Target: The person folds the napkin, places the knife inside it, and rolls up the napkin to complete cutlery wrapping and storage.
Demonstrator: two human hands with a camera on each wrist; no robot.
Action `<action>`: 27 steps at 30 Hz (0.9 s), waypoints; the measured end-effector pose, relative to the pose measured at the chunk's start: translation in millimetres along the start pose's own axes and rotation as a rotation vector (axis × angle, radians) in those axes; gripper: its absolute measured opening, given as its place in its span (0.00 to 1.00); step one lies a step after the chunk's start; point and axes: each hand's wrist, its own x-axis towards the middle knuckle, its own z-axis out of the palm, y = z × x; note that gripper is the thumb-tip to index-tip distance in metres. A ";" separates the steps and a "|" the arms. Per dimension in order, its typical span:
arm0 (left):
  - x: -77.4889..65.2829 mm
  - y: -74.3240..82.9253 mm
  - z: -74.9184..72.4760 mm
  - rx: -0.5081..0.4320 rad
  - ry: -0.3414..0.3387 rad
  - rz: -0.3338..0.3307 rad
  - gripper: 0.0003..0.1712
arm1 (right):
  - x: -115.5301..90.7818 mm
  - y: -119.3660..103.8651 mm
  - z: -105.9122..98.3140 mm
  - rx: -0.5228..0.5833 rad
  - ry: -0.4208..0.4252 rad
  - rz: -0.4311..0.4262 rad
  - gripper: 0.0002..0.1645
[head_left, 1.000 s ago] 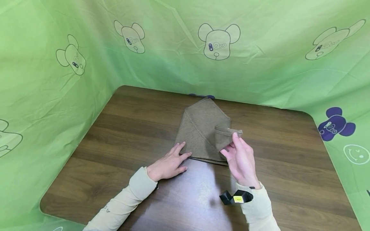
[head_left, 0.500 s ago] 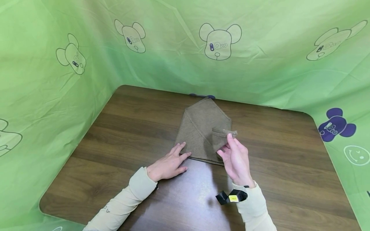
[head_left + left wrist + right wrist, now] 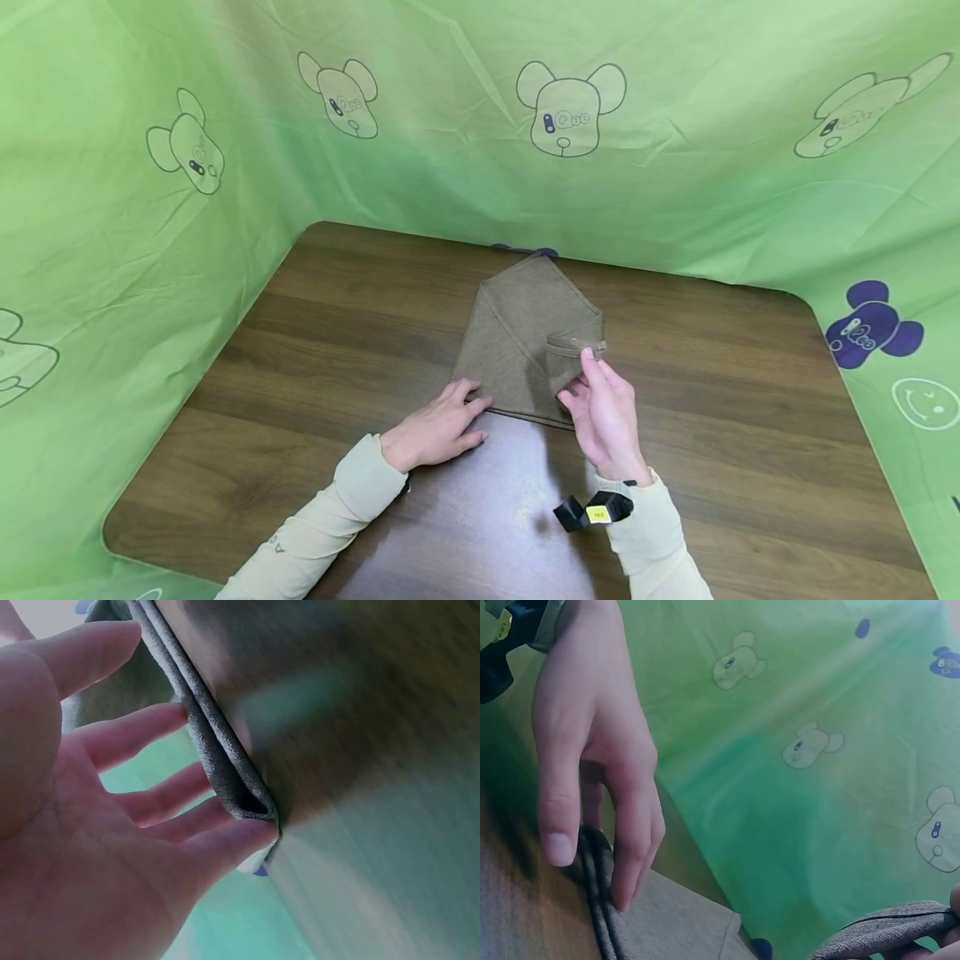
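Note:
A brown-grey folded cloth (image 3: 517,333) with stitched seams lies on the table, a layered fold along its near edge. My left hand (image 3: 437,425) rests at its near left corner, fingers spread and touching the edge. In the left wrist view, the fingertips of the left hand (image 3: 112,780) meet the doubled fold of the cloth (image 3: 217,742). My right hand (image 3: 603,412) pinches a raised flap of the cloth between thumb and fingers, over the near right part. In the right wrist view, the lifted flap (image 3: 885,928) shows at the lower right, most of the right hand out of frame.
The dark wooden table (image 3: 300,350) has rounded corners. Green curtains (image 3: 450,150) printed with bear heads surround its back and sides. A black wrist device (image 3: 600,508) with a yellow label sits on the right wrist.
My right hand has moved left and slightly lower, taking the raised flap of cloth with it. The left fingertips have drawn back slightly toward the near edge.

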 end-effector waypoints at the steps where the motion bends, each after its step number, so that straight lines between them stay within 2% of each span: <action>1: 0.2 -0.1 0.1 0.011 -0.003 0.005 0.28 | 0.3 1.3 0.1 -0.006 -0.003 -0.001 0.14; 10: 0.4 -1.3 0.4 0.005 0.019 0.039 0.24 | 3.3 14.5 3.2 -0.045 0.008 0.008 0.16; 18: 3.6 -2.5 -0.8 0.010 0.095 0.065 0.26 | 6.7 23.0 4.7 -0.082 0.019 0.041 0.21; 27: 5.2 -1.6 -3.4 -0.026 0.148 0.030 0.27 | 8.8 29.8 5.9 -0.092 0.027 0.063 0.14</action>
